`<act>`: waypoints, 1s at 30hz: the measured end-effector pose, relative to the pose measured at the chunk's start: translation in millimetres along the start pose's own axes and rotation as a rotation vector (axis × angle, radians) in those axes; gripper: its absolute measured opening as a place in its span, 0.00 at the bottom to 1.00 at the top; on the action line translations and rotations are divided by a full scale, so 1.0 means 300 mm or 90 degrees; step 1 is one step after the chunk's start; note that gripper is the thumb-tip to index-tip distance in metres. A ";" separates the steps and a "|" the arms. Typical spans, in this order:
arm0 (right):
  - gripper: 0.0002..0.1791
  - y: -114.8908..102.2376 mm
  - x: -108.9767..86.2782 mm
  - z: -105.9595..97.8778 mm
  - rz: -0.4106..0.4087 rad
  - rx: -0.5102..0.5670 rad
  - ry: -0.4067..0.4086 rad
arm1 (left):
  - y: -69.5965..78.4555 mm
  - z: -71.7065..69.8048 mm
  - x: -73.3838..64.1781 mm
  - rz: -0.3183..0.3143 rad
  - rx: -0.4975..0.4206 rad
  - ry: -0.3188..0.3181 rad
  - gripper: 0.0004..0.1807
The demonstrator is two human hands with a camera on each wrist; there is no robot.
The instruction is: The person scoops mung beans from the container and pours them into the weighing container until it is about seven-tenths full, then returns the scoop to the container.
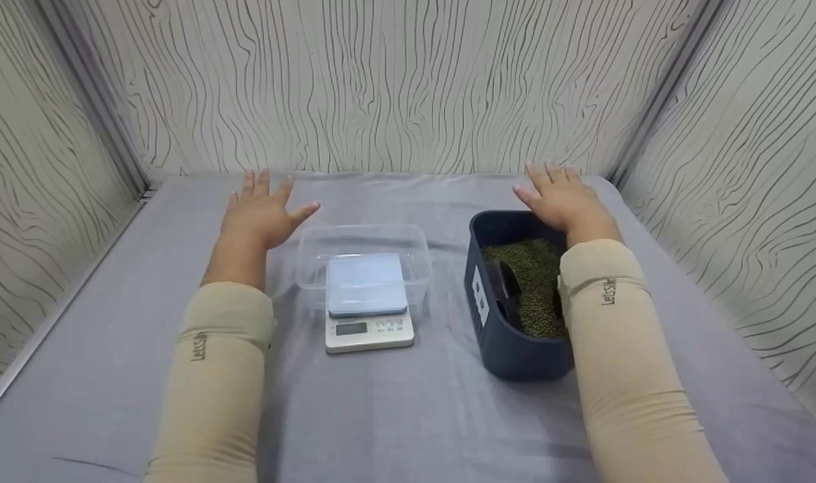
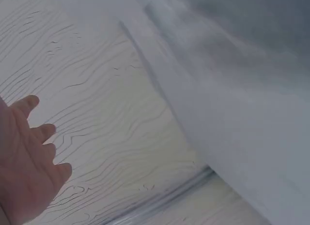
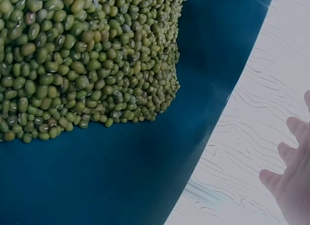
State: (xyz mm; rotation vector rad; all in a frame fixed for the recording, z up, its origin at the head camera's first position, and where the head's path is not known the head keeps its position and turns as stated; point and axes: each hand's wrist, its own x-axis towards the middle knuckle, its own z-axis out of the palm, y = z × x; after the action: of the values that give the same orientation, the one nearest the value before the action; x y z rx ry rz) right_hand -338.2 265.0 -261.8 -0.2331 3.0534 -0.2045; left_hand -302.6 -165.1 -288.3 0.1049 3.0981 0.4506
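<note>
My left hand (image 1: 260, 211) is held out with its fingers spread, left of a clear plastic container (image 1: 307, 258), and holds nothing. On the right, my right hand (image 1: 565, 201) is also spread and holds nothing, over the far end of a dark blue bin (image 1: 525, 359). Green mung beans (image 1: 538, 295) lie inside the bin, close up in the right wrist view. A dark scoop (image 1: 501, 282) leans at the bin's left inner wall. Between the hands, a kitchen scale (image 1: 371, 335) with a pale blue platform stands in front of the container, overlapping it in the head view.
A grey cloth (image 1: 408, 416) covers the table. Walls with a wavy line pattern (image 1: 394, 87) enclose it at the back and both sides, with metal posts (image 1: 676, 87) at the corners. A white label (image 1: 480, 298) is on the bin's left side.
</note>
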 end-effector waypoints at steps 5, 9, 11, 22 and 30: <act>0.43 0.005 0.002 0.002 -0.002 -0.004 -0.001 | 0.014 0.008 -0.038 0.004 -0.099 0.038 0.47; 0.43 0.009 0.000 0.000 -0.001 -0.005 0.003 | 0.038 0.031 -0.090 -0.023 -0.203 0.104 0.36; 0.43 0.009 0.000 -0.001 -0.001 -0.005 0.002 | 0.046 0.046 -0.120 -0.046 -0.247 0.129 0.28; 0.43 0.011 0.003 -0.007 0.000 -0.001 -0.012 | 0.058 0.128 -0.230 -0.032 -0.340 -0.145 0.10; 0.44 0.019 0.006 -0.003 -0.003 -0.003 -0.015 | 0.063 0.240 -0.233 -0.029 -0.256 -0.271 0.08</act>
State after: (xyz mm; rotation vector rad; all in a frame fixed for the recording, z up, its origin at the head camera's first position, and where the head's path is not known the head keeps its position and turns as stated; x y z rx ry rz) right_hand -340.9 270.5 -261.7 -0.2404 3.0311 -0.1932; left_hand -230.3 -131.3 -352.0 0.1081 2.5361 0.9031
